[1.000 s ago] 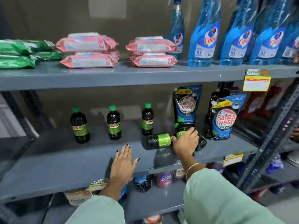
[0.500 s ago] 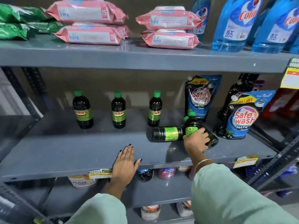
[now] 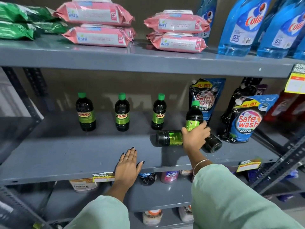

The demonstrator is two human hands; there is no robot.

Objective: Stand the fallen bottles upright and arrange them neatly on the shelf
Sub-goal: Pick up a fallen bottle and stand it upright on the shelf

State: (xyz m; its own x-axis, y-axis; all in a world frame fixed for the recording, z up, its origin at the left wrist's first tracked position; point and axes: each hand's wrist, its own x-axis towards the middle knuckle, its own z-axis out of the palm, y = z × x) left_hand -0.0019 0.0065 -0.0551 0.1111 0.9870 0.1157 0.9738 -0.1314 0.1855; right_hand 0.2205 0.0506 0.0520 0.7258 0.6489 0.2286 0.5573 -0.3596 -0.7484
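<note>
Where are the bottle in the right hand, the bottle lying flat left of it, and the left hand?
held bottle (image 3: pixel 194 115), head view: dark shoulder below the cap.
lying bottle (image 3: pixel 170 138), head view: green label.
left hand (image 3: pixel 127 167), head view: back of hand.

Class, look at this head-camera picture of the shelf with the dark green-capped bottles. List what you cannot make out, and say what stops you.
1. Head view: the cap end of the lying bottle is hidden behind the right hand.
2. Head view: a second fallen bottle shows only its base; the hand covers the rest.
3. Head view: whether the gripped bottle stands on the shelf; its base is hidden.
4. Head view: the blue spray bottles are cut off by the top edge.
</note>
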